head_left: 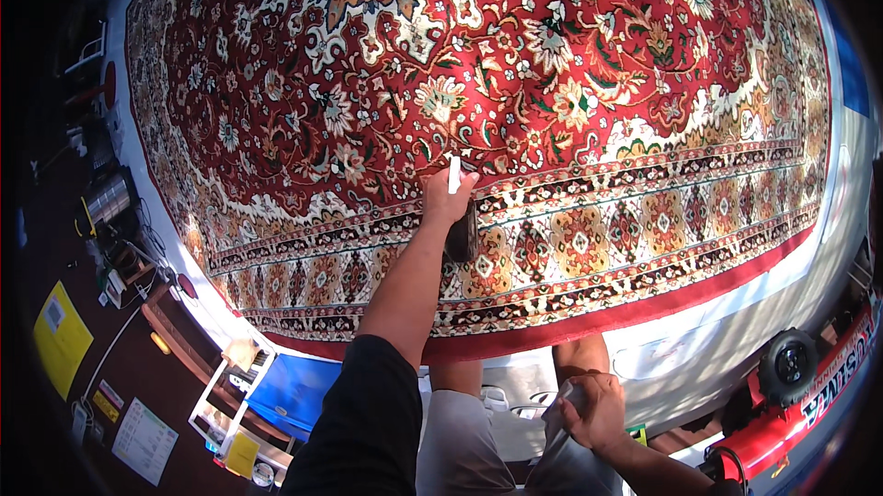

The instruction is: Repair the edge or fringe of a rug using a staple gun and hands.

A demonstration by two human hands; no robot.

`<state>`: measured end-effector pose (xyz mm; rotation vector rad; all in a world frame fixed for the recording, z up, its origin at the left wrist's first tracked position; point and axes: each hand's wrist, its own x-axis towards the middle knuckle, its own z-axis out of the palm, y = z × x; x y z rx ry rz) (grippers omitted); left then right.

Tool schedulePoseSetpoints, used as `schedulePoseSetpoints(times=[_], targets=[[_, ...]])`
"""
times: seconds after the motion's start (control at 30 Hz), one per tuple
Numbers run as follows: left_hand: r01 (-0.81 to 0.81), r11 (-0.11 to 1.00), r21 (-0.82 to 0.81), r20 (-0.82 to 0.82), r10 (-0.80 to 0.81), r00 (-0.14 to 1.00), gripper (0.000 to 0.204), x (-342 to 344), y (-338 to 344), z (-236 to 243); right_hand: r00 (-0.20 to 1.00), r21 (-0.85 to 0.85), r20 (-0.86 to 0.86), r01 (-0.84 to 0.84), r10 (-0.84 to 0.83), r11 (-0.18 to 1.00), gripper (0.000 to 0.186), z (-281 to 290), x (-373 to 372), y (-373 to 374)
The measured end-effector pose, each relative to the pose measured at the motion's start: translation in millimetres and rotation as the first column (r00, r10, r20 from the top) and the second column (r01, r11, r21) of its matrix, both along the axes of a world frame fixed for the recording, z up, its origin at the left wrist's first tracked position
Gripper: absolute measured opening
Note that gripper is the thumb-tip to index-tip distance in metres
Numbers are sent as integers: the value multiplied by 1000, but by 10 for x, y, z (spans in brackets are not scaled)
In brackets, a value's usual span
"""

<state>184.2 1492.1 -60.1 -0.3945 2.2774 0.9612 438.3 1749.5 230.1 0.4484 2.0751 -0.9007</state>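
Carpet point(570, 64), one, red-patterned, is lying on white sheeting point(635, 363); one left hand point(448, 197) is grasping one white object point(454, 175) over the carpet's near part; one right hand point(596, 410) is curling its fingers, contents unclear; one white-framed rack point(210, 390) is holding small articles.

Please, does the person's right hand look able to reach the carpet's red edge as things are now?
Probably yes: the right hand is at the right leg, just below the red edge in view, and nothing covers the edge there.
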Motion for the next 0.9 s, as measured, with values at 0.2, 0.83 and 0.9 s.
schedulePoseSetpoints(times=[0.2, 0.83, 0.9], targets=[[-142, 990, -23, -6, 142, 990, 27, 565, 228, 242, 1000, -90, 31, 1, 2, 996, 48, 25, -95, 377], [-507, 326, 798, 468, 194, 862, 70, 2347, 1347, 1349, 907, -178, -93, -422, 411, 889, 61, -1482, -763, 280], [-645, 297, 704, 562, 324, 761, 63, 2666, 1386, 1328, 909, -196, -174, -408, 378, 891, 57, -1492, -597, 302]])
